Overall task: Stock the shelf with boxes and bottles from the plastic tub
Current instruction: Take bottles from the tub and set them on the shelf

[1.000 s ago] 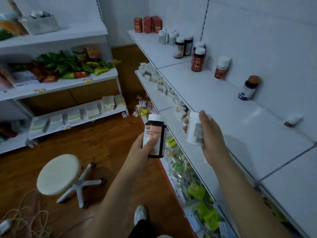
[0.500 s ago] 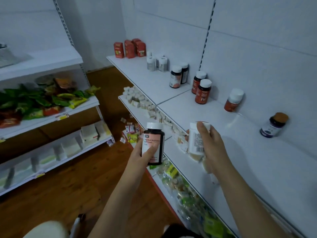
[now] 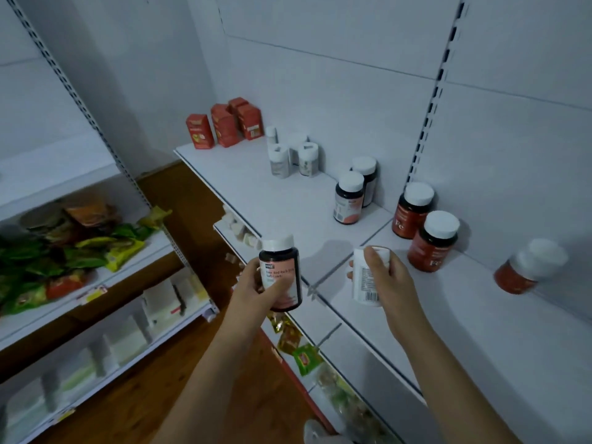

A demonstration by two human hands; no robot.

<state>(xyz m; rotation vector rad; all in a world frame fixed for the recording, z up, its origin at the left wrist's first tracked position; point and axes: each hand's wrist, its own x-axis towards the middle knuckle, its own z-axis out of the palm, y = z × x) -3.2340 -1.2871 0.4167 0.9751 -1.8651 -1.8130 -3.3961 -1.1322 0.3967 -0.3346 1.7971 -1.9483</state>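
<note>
Our left hand [image 3: 256, 285] grasps the dark bottle [image 3: 282, 274], our right hand [image 3: 389, 277] the white bottle [image 3: 365, 277]; both look light, rigid, smooth-sided, best gripped mid-body.

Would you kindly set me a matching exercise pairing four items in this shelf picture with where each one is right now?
Items:
1. dark bottle with pink label
2. white bottle with barcode
3. red boxes
4. green snack packets

Places:
A. far end of the top shelf
B. held in the right hand
C. on the shelving unit at left
D. held in the left hand

Pairs: 1-D, 2-B, 3-A, 4-C
</note>
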